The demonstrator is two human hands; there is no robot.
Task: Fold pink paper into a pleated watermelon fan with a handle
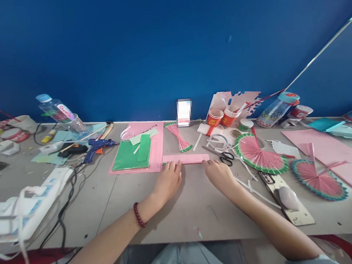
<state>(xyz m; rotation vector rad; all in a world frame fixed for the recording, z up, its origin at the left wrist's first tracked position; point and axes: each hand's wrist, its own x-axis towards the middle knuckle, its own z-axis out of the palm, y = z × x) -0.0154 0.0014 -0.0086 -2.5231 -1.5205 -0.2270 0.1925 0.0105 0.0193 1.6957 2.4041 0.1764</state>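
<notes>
A long, narrow folded strip of pink paper [190, 159] lies crosswise on the table in front of me, a bit of green showing at its left end. My left hand [169, 178], with a dark red bead bracelet at the wrist, has its fingers bent over the strip's left part. At the right end, my right hand [219, 171] closes its curled fingers on the paper's near corner. Both thumbs are mostly hidden. Just behind the strip lies a pleated pink bundle with green ends [180, 139]. Black-handled scissors [227, 158] rest beside my right hand.
Green sheets in a clear sleeve [129, 157] lie on pink paper at left, near a blue glue gun [97, 148] and a white power strip [45, 201]. On the right are a pleated pink fan [264, 158], red paper cups [230, 116] and a phone [300, 215] under a mouse [288, 198].
</notes>
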